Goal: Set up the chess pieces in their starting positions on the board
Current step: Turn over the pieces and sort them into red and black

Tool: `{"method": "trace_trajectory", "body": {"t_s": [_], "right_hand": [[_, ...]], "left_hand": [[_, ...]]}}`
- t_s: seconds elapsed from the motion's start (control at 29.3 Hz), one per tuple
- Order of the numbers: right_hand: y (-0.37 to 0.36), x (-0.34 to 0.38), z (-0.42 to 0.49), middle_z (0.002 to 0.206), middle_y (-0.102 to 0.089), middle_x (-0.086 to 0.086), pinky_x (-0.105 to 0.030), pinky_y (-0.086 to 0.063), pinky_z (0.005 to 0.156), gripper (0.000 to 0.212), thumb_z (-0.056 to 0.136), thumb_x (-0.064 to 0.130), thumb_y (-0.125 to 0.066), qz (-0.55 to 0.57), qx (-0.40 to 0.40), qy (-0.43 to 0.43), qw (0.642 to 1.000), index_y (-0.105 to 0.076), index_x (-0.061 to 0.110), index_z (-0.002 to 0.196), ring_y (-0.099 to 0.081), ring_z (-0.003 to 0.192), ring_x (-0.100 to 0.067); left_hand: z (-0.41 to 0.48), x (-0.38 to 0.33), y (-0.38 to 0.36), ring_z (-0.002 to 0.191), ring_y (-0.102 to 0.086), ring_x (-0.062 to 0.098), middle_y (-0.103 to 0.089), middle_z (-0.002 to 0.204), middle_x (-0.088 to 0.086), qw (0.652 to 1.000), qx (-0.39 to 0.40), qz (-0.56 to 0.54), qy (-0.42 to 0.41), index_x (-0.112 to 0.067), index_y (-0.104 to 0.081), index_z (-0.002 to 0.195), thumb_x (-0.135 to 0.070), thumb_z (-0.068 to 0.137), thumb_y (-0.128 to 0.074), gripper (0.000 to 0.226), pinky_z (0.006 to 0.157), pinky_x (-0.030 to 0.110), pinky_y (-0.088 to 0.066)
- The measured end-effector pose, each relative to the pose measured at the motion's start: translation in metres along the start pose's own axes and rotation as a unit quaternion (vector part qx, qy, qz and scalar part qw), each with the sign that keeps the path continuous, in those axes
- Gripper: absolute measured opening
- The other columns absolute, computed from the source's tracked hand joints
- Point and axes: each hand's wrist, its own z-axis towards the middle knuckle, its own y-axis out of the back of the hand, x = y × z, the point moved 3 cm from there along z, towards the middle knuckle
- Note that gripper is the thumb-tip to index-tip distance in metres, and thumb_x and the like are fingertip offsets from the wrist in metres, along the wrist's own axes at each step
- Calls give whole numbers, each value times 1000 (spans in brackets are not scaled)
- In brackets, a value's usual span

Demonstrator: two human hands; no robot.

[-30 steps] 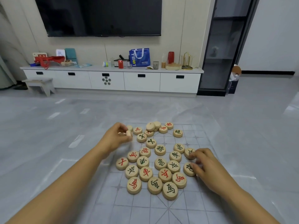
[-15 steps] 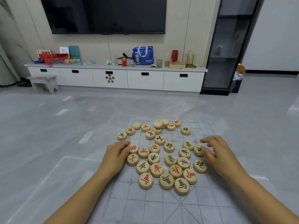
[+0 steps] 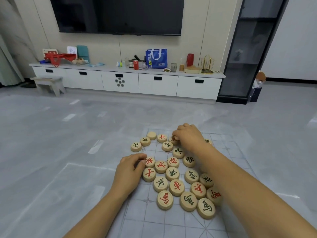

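Your left hand (image 3: 130, 170) lay knuckles-up at the left edge of the thin grey gridded board sheet (image 3: 171, 220), which was spread on the grey tiled floor (image 3: 51, 152). Its fingers were curled, their tips against the rim of a round pale wooden disc with a red character (image 3: 150, 161) just ahead of them to the right. I cannot tell whether you pinched that disc or only touched it. To the right of this hand, and running back toward you beside its wrist, lay the main cluster of round pale wooden chess discs (image 3: 172, 173). They were face up with red or dark characters, most touching their neighbours.

Your right hand (image 3: 188, 136) reached further out, palm down over the far end of the cluster, fingers bent downward. Its fingertips met a second red-character disc (image 3: 173, 139) on the hand's left side. The back of the hand hid what lay beneath, so I cannot tell whether it gripped anything.

Left of that hand, a blank-faced wooden disc (image 3: 151, 135), a dark-character disc (image 3: 145, 141) and a further dark-character disc (image 3: 136, 146) ran in a slanting line along the sheet's left border. Just right of the right wrist, a partly hidden disc (image 3: 207, 141) showed.
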Motion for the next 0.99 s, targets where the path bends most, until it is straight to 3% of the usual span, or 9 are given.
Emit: {"method": "trace_trajectory", "body": {"t_s": [0.1, 0.27, 0.34, 0.44, 0.55, 0.68, 0.82, 0.92, 0.99], "right_hand": [[7, -23, -19, 115, -57, -7, -34, -41, 85, 27, 91, 16, -50, 167, -54, -89, 980, -58, 14, 116, -50, 107, -26], [24, -76, -103, 88, -62, -6, -22, -42, 59, 17, 87, 14, -61, 490, -92, -259, 827, -60, 12, 103, -56, 69, -13], [24, -86, -141, 78, -60, -6, -23, -41, 55, 15, 86, 9, -61, 534, -84, -306, 783, -58, 8, 100, -55, 63, -12], [12, -88, -184, 72, -63, -8, -31, -45, 59, 3, 84, 7, -64, 508, -44, -358, 782, -62, 5, 86, -55, 62, -20], [-1, -77, -199, 76, -66, -7, -39, -52, 73, 8, 83, 13, -66, 474, -19, -376, 796, -61, 13, 77, -61, 68, -24], [5, -58, -191, 108, -65, -8, -32, -44, 87, 17, 90, 17, -54, 415, -42, -330, 847, -64, 12, 103, -58, 100, -23], [7, -44, -186, 139, -48, -2, -26, -32, 102, 40, 96, 19, -42, 396, 11, -268, 878, -43, 16, 136, -43, 128, -19], [9, -52, -188, 142, -44, -3, -29, -36, 101, 46, 94, 19, -47, 353, 23, -267, 896, -38, 17, 138, -45, 126, -19], [9, -64, -191, 129, -51, -3, -27, -44, 86, 40, 91, 14, -48, 364, 9, -293, 884, -46, 16, 131, -54, 108, -18]], "left_hand": [[0, -2, 1, 111, -48, 17, -50, 93, -11, 1000, 3, 0, 4, -20, -62, 113, -18, 92, -51, 24, 96, 28, -38], [-1, -3, 1, 110, -49, 20, -54, 96, -6, 1000, 6, 4, 11, -19, -63, 110, -19, 91, -52, 22, 94, 34, -41], [-1, -4, 0, 109, -50, 21, -54, 96, -6, 1000, 4, 6, 10, -18, -63, 110, -18, 91, -52, 22, 94, 35, -42], [-1, -4, 0, 106, -49, 17, -55, 98, -4, 1000, 7, 20, 5, -17, -64, 111, -19, 91, -52, 23, 91, 31, -40], [-1, -4, -1, 108, -52, 19, -63, 108, 1, 999, 22, 28, -7, -21, -64, 111, -27, 90, -55, 24, 91, 32, -42], [-7, -10, -4, 120, -47, 19, -60, 124, -1, 988, 78, 120, -50, -27, -54, 127, -69, 70, -25, 77, 97, 32, -33], [-10, -10, -13, 136, -31, 12, -37, 147, -8, 961, 136, 217, -104, -34, -33, 139, -92, 50, 13, 115, 107, 32, -20], [-5, -5, -17, 139, -22, 12, -27, 152, -8, 953, 171, 234, -92, -35, -20, 144, -92, 43, 20, 122, 111, 34, -15], [-6, -7, -18, 141, -20, 13, -24, 153, -6, 954, 186, 221, -83, -34, -16, 145, -94, 42, 16, 123, 113, 35, -13]]}}
